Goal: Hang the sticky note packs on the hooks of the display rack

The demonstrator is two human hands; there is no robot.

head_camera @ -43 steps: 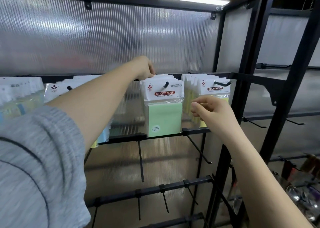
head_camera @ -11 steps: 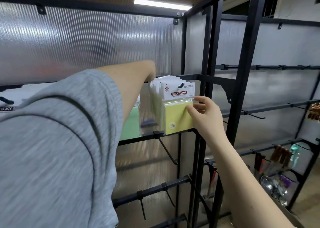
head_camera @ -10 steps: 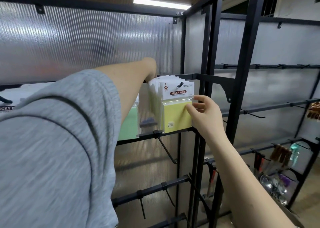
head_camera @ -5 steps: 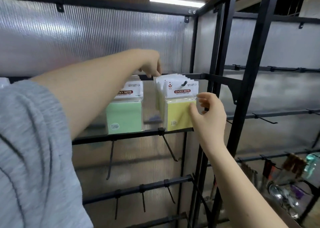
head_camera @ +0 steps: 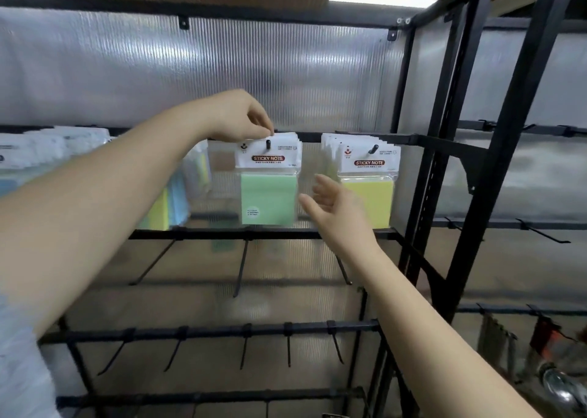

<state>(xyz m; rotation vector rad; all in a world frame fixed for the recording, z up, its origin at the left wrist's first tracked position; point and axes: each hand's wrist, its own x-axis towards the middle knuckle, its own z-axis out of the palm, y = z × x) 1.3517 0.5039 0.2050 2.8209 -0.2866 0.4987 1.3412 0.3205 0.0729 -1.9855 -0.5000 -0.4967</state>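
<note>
A green sticky note pack (head_camera: 268, 179) hangs at the front of a bundle on a black hook (head_camera: 267, 144) of the top rail of the display rack (head_camera: 425, 176), its white header card reading "STICKY NOTE" and the hook tip poking through the hole in the card. The left hand (head_camera: 241, 117) reaches in from the left and its fingertips (head_camera: 269, 129) are curled down onto the top left corner of that header card, pinching it at the edge beside the hook. Just to the right, on the neighbouring hook (head_camera: 372, 149), hangs a bundle of yellow sticky note packs (head_camera: 368, 182) with the same header. The right hand (head_camera: 333, 208) is raised between the green and yellow packs, in front of the yellow ones, with its fingers spread and relaxed and nothing in it; whether it touches either pack cannot be told. To the left of the green pack, partly behind the left forearm, hang more packs in blue and yellow (head_camera: 173, 205), and further left a blurred row of white header cards (head_camera: 47, 147). Below the packs a second rail (head_camera: 254, 235) carries bare hooks pointing forward and down, and a third rail (head_camera: 222, 332) lower down carries more of them. Behind the rails stands a ribbed translucent panel (head_camera: 190, 78). In the bay to the right, low down, hang some blurred dark and orange goods (head_camera: 546, 338). A grey sleeve (head_camera: 22, 370) shows at the lower left edge.
</note>
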